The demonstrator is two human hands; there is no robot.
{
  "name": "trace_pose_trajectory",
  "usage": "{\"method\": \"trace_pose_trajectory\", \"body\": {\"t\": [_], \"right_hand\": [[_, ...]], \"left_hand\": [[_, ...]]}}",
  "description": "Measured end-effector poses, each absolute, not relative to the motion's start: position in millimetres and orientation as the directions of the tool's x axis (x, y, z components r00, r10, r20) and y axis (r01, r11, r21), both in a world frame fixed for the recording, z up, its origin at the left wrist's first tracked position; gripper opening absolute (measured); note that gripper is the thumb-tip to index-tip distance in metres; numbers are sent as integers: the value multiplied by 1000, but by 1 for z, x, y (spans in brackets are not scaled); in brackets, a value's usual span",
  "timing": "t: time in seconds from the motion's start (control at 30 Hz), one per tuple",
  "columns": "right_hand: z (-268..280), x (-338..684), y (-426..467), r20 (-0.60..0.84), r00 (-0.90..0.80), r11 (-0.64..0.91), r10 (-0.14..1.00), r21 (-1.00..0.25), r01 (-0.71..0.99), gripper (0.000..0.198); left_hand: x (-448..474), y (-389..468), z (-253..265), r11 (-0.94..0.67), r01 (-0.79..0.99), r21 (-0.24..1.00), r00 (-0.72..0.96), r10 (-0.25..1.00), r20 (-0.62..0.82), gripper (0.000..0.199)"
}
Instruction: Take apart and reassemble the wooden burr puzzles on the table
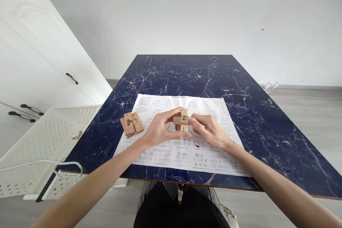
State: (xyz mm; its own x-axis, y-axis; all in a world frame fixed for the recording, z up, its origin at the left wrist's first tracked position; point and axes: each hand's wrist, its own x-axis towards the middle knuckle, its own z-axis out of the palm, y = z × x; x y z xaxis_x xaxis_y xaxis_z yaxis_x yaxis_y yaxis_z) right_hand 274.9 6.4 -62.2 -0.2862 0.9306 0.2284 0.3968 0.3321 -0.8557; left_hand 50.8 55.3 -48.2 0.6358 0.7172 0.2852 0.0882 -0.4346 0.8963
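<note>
A wooden interlocking puzzle (184, 120) of crossed blocks, with a dark mark like a "Z" or "2" on its face, is held between both hands above the printed sheet. My left hand (161, 126) grips it from the left, thumb at the bottom and fingers over the top. From the right, my right hand (210, 130) pinches its right end between thumb and fingers. The back of the puzzle is hidden. To the left, several flat wooden pieces (129, 125) lie partly stacked at the sheet's edge, two marked "1" and "2", with cut-out slots.
A white sheet of printed diagrams (165, 156) lies on the dark blue marbled table (184, 73). Left of the table stands a white perforated basket (53, 139) with a small wooden piece (77, 135) in it, beside a white cabinet (42, 50). A pale wall rises behind.
</note>
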Motion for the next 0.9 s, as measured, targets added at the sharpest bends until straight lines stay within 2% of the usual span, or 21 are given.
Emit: {"method": "trace_pose_trajectory", "body": {"t": [0.13, 0.27, 0.43, 0.53, 0.67, 0.8, 0.9], "right_hand": [[-60, 273, 6, 95, -338, 171, 937, -964, 205, 58], [-59, 272, 6, 67, -364, 109, 929, -989, 96, 59], [-57, 270, 9, 31, -289, 59, 957, -995, 86, 62], [-55, 271, 14, -47, -168, -60, 985, -996, -70, 59], [-56, 281, 25, -190, -24, -178, 981, -860, -478, 38], [-62, 295, 34, -221, 36, -119, 975, -646, -754, 18], [-67, 301, 38, -259, 85, -59, 962, -501, -863, 17]], "left_hand": [[50, 55, -51, -573, 104, 813, 608, 684, 404, 76], [50, 56, -53, -666, 111, 738, 595, 639, 487, 77], [51, 59, -54, -612, 177, 771, 611, 682, 402, 80], [52, 61, -56, -588, 211, 781, 583, 717, 383, 85], [53, 64, -59, -633, 234, 738, 519, 723, 456, 69], [50, 66, -58, -708, 331, 624, 533, 686, 495, 43], [40, 64, -54, -745, 427, 512, 578, 660, 480, 36]]}}
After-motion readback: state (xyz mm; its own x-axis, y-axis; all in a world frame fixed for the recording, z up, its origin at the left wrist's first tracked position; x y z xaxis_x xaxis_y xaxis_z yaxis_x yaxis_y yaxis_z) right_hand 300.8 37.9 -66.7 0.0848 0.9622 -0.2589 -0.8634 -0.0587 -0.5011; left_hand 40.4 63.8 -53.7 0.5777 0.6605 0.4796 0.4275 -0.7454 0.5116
